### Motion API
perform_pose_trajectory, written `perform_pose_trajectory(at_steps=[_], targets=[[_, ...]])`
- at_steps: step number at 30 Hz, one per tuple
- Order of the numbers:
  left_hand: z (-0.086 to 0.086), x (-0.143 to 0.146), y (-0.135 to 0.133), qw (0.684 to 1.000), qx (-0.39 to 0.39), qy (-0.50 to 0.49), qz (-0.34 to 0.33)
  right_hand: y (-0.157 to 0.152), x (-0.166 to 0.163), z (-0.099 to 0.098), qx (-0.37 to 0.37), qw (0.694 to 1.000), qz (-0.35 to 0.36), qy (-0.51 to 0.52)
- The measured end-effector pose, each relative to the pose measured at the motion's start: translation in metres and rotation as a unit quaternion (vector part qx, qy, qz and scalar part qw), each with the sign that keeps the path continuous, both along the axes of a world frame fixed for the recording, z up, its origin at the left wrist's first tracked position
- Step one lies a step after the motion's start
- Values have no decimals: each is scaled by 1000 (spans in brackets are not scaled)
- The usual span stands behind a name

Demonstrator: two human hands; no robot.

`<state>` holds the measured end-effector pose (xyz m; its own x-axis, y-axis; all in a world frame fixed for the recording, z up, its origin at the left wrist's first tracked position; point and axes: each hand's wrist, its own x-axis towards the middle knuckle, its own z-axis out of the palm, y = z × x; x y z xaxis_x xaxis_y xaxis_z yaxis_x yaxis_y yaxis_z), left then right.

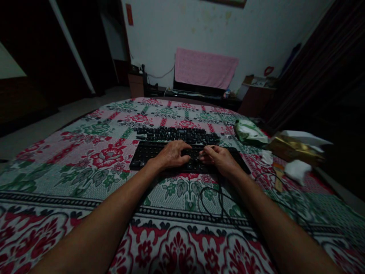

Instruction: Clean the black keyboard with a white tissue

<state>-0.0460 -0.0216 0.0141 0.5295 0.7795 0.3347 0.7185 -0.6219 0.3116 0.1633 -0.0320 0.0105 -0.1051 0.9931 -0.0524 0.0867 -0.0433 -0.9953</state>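
A black keyboard (144, 154) lies across the patterned bedcover, most of its keycaps off. Just behind it, loose black keycaps (176, 134) are spread in a long band. My left hand (174, 153) rests on the keyboard's middle, thumb and fingers apart, with no object visible in it. Over the keyboard to the right of centre, the fingers of my right hand (218, 156) are pinched together; anything between them is too small and dark to make out. The hands cover part of the keyboard's middle.
A black cable (219, 198) loops in front of the keyboard. To the right lie a brush (278, 179), crumpled white tissue (298, 171), a green-and-white packet (251, 132) and a gold tissue pack (295, 148). A pink cloth (205, 68) hangs at the far wall.
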Motion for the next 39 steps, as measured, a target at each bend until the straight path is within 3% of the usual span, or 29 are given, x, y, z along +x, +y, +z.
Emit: perform_pose_trajectory(at_steps=[2,4,8,14,20,27,34,39], targets=[[3,10,-8,999,-29,-11,-41,-1,-3,-1,-2,999,-25,22],[2,17,-12,999,-34,-20,-37,-2,-6,-1,-1,998,-44,35],[-5,22,-14,1000,5,-14,-4,-5,-13,-4,0,996,-70,49],[-8,26,-17,993,42,87,64,-4,-18,-7,8,996,-85,33],[-4,26,-20,992,49,107,54,-8,-21,-5,6,995,-89,38],[0,32,-26,981,22,135,141,-10,-26,-5,61,992,-111,15],[6,15,-15,987,9,151,62,-6,-16,-8,67,989,-129,10],[14,-1,-7,993,-42,112,-5,-8,-17,-4,53,989,-136,16]])
